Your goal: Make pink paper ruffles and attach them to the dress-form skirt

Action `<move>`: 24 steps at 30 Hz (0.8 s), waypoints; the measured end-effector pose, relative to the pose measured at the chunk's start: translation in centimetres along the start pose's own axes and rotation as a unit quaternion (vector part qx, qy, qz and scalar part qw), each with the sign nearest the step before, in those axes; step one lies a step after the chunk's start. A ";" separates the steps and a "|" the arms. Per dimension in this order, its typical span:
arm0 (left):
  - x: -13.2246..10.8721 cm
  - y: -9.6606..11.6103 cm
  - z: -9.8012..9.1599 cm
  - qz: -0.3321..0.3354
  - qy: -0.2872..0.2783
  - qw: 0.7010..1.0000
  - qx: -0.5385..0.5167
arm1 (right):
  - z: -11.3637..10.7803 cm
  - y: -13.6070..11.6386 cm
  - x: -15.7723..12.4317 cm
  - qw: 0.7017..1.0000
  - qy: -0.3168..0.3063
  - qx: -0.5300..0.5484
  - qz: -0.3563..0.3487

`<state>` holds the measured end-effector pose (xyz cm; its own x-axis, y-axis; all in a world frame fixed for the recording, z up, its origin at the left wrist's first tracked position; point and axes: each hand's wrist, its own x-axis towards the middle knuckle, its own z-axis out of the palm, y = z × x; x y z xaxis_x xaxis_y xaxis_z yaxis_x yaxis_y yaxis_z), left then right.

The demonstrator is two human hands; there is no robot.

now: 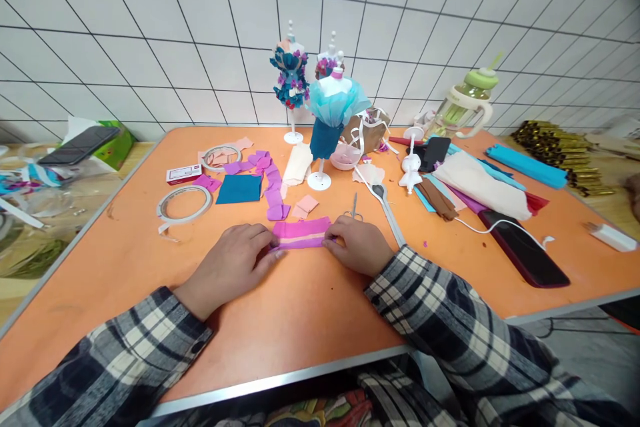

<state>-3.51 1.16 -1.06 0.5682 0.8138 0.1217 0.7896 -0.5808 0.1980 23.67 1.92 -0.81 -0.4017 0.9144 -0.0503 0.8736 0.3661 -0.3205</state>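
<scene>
Our left hand (pixel 230 261) pinches one end of the layered pink-and-purple paper strip (pixel 301 232) and our right hand (pixel 363 246) the other, hands apart, the strip low on the orange table (pixel 280 333) between them. Uneven pulling could, we judge, tear or skew its thin layers. We cannot tell what the pink bowl (pixel 345 157) holds; the green-lidded bottle (pixel 459 105) shows something greenish inside.

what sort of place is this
Probably a craft workspace: small dress forms wear paper-like outfits, tape rolls lie on the orange table, and both hands hold a pink-purple strip.
</scene>
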 end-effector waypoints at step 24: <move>0.4 -2.0 0.8 -0.024 0.068 0.996 -0.049 | 0.2 0.3 1.2 1.000 -0.010 0.010 0.027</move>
<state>-4.67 2.57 -2.21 0.4876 0.8395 0.2399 0.7850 -0.5418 0.3004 23.40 3.05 -1.10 -0.3598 0.9291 -0.0858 0.8884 0.3130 -0.3358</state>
